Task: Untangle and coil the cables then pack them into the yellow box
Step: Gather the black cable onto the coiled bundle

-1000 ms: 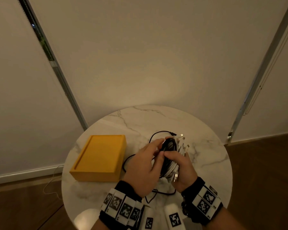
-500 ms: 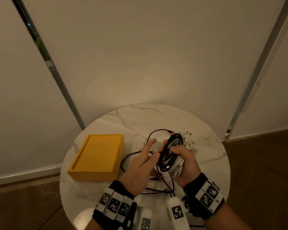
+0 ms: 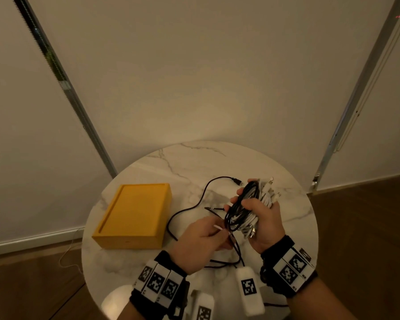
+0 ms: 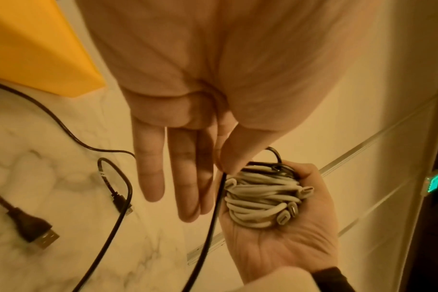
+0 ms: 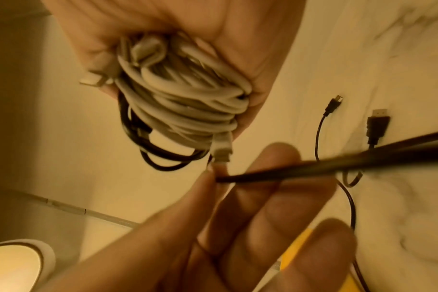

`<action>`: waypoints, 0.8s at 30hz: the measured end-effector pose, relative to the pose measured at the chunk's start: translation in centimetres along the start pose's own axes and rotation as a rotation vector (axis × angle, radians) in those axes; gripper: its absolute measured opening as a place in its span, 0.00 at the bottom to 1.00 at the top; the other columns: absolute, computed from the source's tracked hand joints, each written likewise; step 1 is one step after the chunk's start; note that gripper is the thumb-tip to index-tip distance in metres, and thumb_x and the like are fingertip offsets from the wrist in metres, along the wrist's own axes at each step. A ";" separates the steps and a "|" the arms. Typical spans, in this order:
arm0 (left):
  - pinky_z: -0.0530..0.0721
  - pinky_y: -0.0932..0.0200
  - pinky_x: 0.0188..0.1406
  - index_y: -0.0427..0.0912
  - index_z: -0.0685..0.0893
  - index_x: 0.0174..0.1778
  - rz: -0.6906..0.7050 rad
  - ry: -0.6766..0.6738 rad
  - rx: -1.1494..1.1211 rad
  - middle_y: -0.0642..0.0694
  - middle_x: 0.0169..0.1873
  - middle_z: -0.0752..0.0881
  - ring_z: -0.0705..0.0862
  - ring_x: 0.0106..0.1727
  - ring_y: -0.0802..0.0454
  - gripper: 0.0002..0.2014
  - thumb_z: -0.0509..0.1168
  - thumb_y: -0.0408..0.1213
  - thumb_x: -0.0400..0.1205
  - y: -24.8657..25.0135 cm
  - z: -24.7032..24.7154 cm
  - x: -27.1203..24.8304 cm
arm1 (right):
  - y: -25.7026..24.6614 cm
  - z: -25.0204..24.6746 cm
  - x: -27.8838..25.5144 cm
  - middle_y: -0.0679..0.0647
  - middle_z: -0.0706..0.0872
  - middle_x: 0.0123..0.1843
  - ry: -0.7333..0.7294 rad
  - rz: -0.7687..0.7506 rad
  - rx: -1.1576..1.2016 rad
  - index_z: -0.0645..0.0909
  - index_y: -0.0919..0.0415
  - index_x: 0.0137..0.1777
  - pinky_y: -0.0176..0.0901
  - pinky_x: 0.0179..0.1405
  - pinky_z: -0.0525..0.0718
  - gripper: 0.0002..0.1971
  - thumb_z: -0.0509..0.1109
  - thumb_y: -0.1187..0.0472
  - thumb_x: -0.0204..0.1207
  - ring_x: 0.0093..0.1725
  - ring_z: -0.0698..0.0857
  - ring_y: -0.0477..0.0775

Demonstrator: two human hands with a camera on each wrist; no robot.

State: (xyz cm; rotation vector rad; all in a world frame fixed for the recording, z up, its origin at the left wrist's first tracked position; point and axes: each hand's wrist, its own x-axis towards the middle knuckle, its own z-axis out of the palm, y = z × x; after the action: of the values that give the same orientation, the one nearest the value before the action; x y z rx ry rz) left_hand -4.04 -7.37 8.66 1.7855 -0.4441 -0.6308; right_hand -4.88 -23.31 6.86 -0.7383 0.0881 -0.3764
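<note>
**Left hand drops back along the black cable for another wrap**

The right hand (image 3: 262,218) grips a bundle (image 3: 247,210) of coiled white and black cables, fingers curled round it, held above the round marble table (image 3: 217,162). 0.5 s ago the left hand (image 3: 200,242) was up beside the bundle with its fingers spread; 1 s ago both hands were closed together on it. Now the left hand sits lower and nearer the body, and pinches the black cable (image 3: 194,205) between thumb and forefinger just below the bundle, while the other 3 fingers (image 4: 150,168) stay straight and loose, as the left wrist view shows. The right wrist view shows the same pinch, with the cable running taut and blurred across the picture.

The rest of that cable lies slack on the table, looping away toward the yellow box (image 3: 134,215) and ending in a plug (image 3: 237,181) at the far side. A second black plug (image 4: 39,230) also lies on the marble.

The judgement: coiling is partway done, 1 loose length is left to wind on, and the shift reads as drawing fresh slack for the next turn. The box stands at the left of the table, apart from both hands, with no cable seen in it, so packing has not begun
</note>
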 end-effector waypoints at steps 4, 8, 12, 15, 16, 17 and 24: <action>0.89 0.54 0.51 0.34 0.77 0.56 -0.036 0.055 -0.117 0.38 0.47 0.93 0.92 0.51 0.44 0.07 0.57 0.34 0.90 0.1 0.1 -0.2 | 0.1 0.3 0.0 0.64 0.83 0.45 -0.001 -0.086 -0.118 0.75 0.70 0.64 0.69 0.47 0.89 0.27 0.68 0.77 0.61 0.40 0.85 0.63; 0.90 0.38 0.50 0.42 0.79 0.59 -0.052 0.101 -0.034 0.45 0.31 0.86 0.88 0.34 0.46 0.09 0.55 0.36 0.90 -0.6 0.3 0.0 | 0.4 0.4 0.1 0.62 0.82 0.45 0.019 -0.195 -0.346 0.72 0.71 0.61 0.64 0.46 0.85 0.27 0.72 0.76 0.59 0.41 0.83 0.63; 0.79 0.57 0.31 0.51 0.84 0.58 0.069 0.201 0.364 0.60 0.22 0.77 0.74 0.24 0.62 0.10 0.57 0.42 0.90 -1.3 -0.3 0.4 | 0.2 0.8 -0.2 0.44 0.84 0.47 0.016 -0.286 -0.508 0.73 0.62 0.57 0.53 0.44 0.85 0.26 0.73 0.75 0.57 0.44 0.82 0.53; 0.76 0.64 0.37 0.56 0.85 0.59 0.154 0.214 0.646 0.61 0.35 0.83 0.79 0.37 0.64 0.12 0.57 0.48 0.89 -1.0 -0.4 0.2 | 0.1 0.8 -0.3 0.41 0.83 0.48 0.017 -0.311 -0.597 0.74 0.59 0.57 0.40 0.44 0.85 0.27 0.75 0.72 0.57 0.44 0.83 0.43; 0.76 0.63 0.40 0.57 0.85 0.60 0.169 0.219 0.732 0.59 0.39 0.82 0.79 0.41 0.61 0.12 0.56 0.49 0.89 -0.8 -0.3 0.1 | 0.1 0.8 -0.4 0.41 0.83 0.46 0.002 -0.303 -0.631 0.74 0.58 0.58 0.37 0.43 0.84 0.28 0.75 0.71 0.57 0.42 0.83 0.42; 0.75 0.61 0.40 0.58 0.85 0.61 0.191 0.231 0.802 0.58 0.41 0.80 0.78 0.42 0.59 0.13 0.56 0.50 0.89 -0.6 -0.3 0.1 | 0.1 0.8 -0.5 0.40 0.83 0.43 -0.019 -0.290 -0.674 0.74 0.55 0.58 0.36 0.39 0.84 0.28 0.75 0.70 0.57 0.39 0.83 0.42; 0.67 0.55 0.42 0.53 0.85 0.49 0.338 0.329 1.059 0.57 0.37 0.70 0.72 0.40 0.54 0.10 0.58 0.42 0.88 0.9 -0.8 -0.4 | 1.0 1.3 -1.0 0.48 0.82 0.36 -0.033 -0.236 -0.647 0.76 0.57 0.56 0.40 0.29 0.83 0.28 0.73 0.85 0.62 0.31 0.81 0.45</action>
State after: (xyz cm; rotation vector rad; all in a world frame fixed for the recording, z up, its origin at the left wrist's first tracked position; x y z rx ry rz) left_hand -3.81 -6.82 9.81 2.6456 -0.9282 0.2233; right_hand -5.22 -21.48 7.10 -1.4006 0.0927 -0.5702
